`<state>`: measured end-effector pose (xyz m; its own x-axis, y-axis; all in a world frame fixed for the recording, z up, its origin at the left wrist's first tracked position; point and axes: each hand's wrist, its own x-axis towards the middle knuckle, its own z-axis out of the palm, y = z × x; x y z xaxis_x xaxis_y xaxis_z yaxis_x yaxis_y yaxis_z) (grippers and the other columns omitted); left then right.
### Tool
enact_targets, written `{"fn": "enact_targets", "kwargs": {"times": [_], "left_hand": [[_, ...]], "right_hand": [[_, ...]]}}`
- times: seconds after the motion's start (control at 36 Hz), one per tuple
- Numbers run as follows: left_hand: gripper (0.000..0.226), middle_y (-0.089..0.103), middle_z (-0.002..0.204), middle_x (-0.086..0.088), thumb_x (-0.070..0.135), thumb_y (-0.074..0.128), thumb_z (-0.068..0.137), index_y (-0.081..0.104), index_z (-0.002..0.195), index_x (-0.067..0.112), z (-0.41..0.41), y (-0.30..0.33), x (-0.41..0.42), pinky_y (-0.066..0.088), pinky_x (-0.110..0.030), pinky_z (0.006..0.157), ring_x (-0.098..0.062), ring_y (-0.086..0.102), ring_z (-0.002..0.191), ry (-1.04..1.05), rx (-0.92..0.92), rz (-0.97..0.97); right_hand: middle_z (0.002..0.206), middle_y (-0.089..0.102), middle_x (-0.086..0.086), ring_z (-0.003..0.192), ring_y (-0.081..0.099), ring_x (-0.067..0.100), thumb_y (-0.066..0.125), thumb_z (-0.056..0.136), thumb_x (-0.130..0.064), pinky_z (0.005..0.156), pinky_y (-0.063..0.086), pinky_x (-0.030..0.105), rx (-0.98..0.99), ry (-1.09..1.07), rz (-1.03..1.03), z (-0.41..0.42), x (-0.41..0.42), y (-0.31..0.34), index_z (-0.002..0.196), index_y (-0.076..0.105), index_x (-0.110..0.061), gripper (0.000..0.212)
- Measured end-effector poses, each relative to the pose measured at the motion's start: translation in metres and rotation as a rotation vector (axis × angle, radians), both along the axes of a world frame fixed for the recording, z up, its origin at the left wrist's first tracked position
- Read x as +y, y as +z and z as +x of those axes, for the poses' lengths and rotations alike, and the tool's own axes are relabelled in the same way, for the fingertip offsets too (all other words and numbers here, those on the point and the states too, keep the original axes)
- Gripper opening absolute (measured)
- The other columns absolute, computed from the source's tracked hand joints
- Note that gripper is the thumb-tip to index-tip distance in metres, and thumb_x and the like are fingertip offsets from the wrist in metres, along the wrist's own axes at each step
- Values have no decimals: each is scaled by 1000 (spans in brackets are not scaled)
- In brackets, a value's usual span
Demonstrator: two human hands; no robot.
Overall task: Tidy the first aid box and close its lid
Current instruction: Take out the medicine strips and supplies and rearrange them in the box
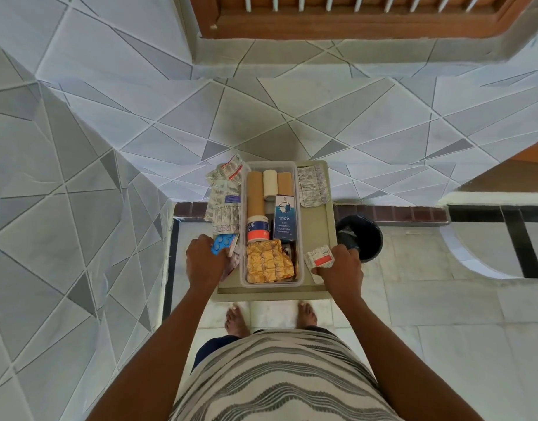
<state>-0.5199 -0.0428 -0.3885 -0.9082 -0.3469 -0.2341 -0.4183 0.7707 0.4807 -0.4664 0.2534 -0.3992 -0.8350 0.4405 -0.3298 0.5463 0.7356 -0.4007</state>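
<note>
A clear plastic first aid box point(242, 208) stands open on a small beige table point(328, 220). Inside lie tan and white bandage rolls point(255, 196), a tape roll point(257, 228), a blue-and-white carton point(284, 220) and gold foil strips point(269, 262). My left hand point(204, 261) holds a blue blister pack point(221, 243) at the box's left side. My right hand point(342, 267) grips a silver strip with a red label point(320, 259) to the right of the box. No lid is visible.
Several silver pill strips point(223, 205) lie piled left of the box, and more strips point(312, 185) sit at the table's far right. A black bin point(360, 240) stands on the floor right of the table. Tiled walls rise behind and to the left.
</note>
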Motion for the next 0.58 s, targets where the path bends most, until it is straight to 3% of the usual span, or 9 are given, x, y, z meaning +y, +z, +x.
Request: {"fn": "enact_targets", "kwargs": {"times": [0.08, 0.11, 0.19, 0.25, 0.39, 0.5, 0.58], "left_hand": [[38, 65, 91, -8, 32, 85, 74, 63, 94, 8, 1, 3, -2, 31, -15, 54, -17, 60, 83, 4, -2, 27], [38, 64, 91, -8, 30, 86, 72, 63, 93, 8, 1, 4, -2, 30, -14, 54, -17, 59, 84, 9, 1, 41], [39, 62, 90, -6, 25, 89, 69, 63, 92, 7, 2, 8, -2, 33, -16, 57, -18, 58, 86, 48, 13, 92], [35, 63, 88, -5, 24, 88, 71, 62, 89, 9, 2, 11, -3, 40, -21, 64, -19, 60, 85, 83, 10, 129], [23, 66, 87, -2, 22, 84, 77, 65, 85, 12, 0, 19, -6, 46, -27, 69, -19, 65, 83, 201, -53, 250], [23, 69, 82, -2, 23, 86, 74, 67, 82, 12, 7, 24, -16, 53, -32, 63, -20, 68, 79, 243, -75, 383], [24, 71, 83, -6, 24, 85, 75, 68, 85, 10, 14, 28, -24, 58, -35, 63, -22, 71, 80, 270, -115, 456]], "right_hand": [[103, 62, 1, 86, 58, 12, 91, 66, -39, 57, 46, 20, -3, 5, -39, -2, 3, -8, 101, 61, -24, 48], [100, 62, 2, 81, 57, 11, 88, 70, -35, 53, 42, 18, 6, 3, -38, -2, 2, -9, 97, 62, -24, 39], [93, 60, 5, 74, 55, 13, 73, 81, -20, 54, 51, 30, 61, -26, -61, -2, -3, 3, 87, 60, -19, 15], [93, 57, 6, 74, 54, 17, 67, 83, -10, 59, 54, 38, 98, -36, -92, -2, -7, 14, 88, 60, -15, 10], [93, 56, 6, 75, 54, 18, 61, 87, -4, 54, 44, 28, 204, -34, -134, -5, -13, 32, 92, 61, -11, 9], [100, 59, 6, 83, 57, 19, 63, 93, -10, 62, 56, 35, 326, 1, -152, -8, -17, 38, 103, 63, -11, 10], [101, 58, 5, 86, 56, 19, 64, 95, -10, 65, 54, 31, 453, 101, -169, -9, -23, 43, 108, 64, -11, 14]]}}
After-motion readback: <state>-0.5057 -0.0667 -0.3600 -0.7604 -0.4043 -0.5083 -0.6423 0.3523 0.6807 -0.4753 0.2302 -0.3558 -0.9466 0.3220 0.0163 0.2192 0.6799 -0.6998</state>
